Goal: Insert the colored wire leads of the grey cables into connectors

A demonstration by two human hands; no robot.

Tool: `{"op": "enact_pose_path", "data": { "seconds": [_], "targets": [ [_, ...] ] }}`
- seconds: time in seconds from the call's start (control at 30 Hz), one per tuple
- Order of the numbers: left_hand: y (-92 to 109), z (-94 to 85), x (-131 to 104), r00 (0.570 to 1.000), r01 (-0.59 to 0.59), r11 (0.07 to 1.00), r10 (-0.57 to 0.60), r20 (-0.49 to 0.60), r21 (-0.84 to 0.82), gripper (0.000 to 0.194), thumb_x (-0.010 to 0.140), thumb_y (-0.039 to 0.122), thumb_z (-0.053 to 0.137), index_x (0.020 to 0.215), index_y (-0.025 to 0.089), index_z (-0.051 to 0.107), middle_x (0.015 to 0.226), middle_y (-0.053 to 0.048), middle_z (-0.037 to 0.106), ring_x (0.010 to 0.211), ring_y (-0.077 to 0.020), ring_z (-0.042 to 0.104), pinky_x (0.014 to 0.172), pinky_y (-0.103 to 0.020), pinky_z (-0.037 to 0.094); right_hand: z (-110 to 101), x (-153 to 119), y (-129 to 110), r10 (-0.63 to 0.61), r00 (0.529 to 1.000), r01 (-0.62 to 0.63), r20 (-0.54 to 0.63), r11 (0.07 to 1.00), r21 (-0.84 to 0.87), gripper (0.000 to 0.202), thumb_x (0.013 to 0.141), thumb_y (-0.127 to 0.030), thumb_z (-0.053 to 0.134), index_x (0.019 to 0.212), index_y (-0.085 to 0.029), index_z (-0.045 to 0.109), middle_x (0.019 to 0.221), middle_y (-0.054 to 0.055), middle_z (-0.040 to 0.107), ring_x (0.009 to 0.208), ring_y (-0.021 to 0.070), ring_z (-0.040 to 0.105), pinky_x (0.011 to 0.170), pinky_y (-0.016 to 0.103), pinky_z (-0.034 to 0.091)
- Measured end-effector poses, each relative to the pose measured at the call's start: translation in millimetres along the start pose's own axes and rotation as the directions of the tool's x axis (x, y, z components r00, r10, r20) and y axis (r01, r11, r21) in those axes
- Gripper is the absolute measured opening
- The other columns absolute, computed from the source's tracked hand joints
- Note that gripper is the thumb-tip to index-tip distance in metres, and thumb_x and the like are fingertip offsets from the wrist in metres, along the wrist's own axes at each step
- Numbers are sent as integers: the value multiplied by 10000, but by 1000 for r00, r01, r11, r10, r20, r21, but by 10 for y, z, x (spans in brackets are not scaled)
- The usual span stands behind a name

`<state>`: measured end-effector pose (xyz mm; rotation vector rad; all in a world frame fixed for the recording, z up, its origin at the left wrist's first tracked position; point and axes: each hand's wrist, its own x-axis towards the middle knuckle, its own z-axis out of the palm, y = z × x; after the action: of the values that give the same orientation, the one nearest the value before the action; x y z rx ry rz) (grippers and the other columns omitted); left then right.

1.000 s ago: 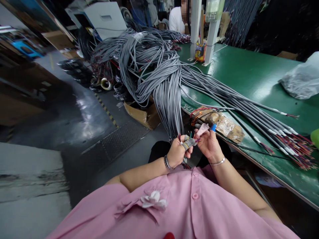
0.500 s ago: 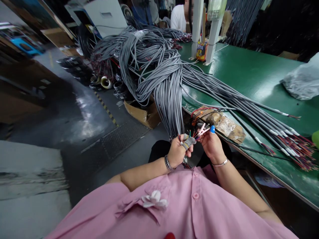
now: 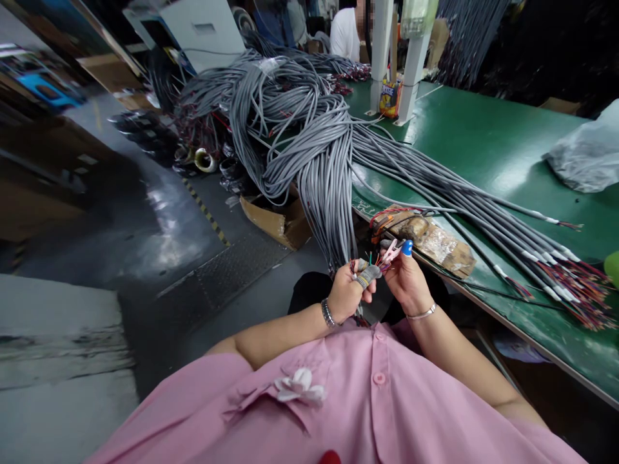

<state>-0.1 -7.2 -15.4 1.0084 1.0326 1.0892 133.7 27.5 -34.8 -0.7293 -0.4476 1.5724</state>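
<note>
My left hand (image 3: 345, 295), with grey fabric covers on its thumb and a finger, is closed around the end of a grey cable. Thin coloured wires (image 3: 371, 259) fan out from between its fingertips. Just to its right, my right hand (image 3: 411, 287) grips a small pink clothes peg (image 3: 391, 254); a blue cover caps the thumb. The peg's tip is at the coloured wires, though I cannot tell whether its jaws hold one. Close behind both hands, a thick bundle of grey cables (image 3: 329, 187) hangs over the table edge.
More grey cables (image 3: 464, 193) lie across the green table (image 3: 483, 138), their stripped ends at the right. A taped cardboard piece (image 3: 447, 248) rests at the table's edge. An open carton (image 3: 271, 222) stands on the floor; a plastic bag (image 3: 585, 158) lies far right. Another person (image 3: 344, 35) sits behind.
My right hand has shifted slightly left, towards the left hand. The pink peg, whose legs were spread apart, now looks squeezed together at the wires. My left hand is almost still.
</note>
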Motion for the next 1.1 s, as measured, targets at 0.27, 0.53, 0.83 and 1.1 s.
{"op": "enact_pose_path", "data": {
  "seconds": [0.27, 0.53, 0.83, 1.1],
  "targets": [
    [-3, -67, -72, 1000, -2, 999, 2, -7, 45, 398, 773, 524, 660, 672, 162, 529, 534, 27, 583, 345, -51, 467, 352, -177, 312, -76, -98, -96, 173, 976, -165, 132, 984, -75, 587, 748, -765, 536, 842, -203, 678, 819, 44, 698, 631, 134, 610, 568, 253, 512],
    [-20, -176, -169, 990, -53, 972, 21, 139, 228, 318, 838, 439, 615, 706, 155, 562, 560, 18, 583, 403, -60, 504, 413, -181, 376, -154, -249, -391, 334, 911, -159, 243, 827, -540, 328, 732, -464, 765, 811, -148, 722, 702, 29, 678, 604, 111, 593, 607, 233, 497],
    [-41, -147, -132, 969, 24, 944, -104, 226, 330, 209, 787, 313, 649, 686, 147, 573, 557, 8, 606, 407, -69, 534, 419, -170, 396, -85, -263, -454, 243, 898, 131, 367, 649, -750, 248, 755, -392, 739, 735, -150, 692, 649, -10, 630, 579, 108, 506, 583, 246, 417],
    [-103, -140, -79, 929, 137, 899, -262, 260, 416, 182, 764, 292, 655, 711, 146, 560, 570, 2, 622, 404, -84, 547, 381, -171, 398, -67, -314, -379, 211, 912, 180, 353, 567, -804, 302, 822, -458, 655, 776, -160, 641, 638, -15, 589, 551, 105, 479, 519, 233, 387]
  ]
}}
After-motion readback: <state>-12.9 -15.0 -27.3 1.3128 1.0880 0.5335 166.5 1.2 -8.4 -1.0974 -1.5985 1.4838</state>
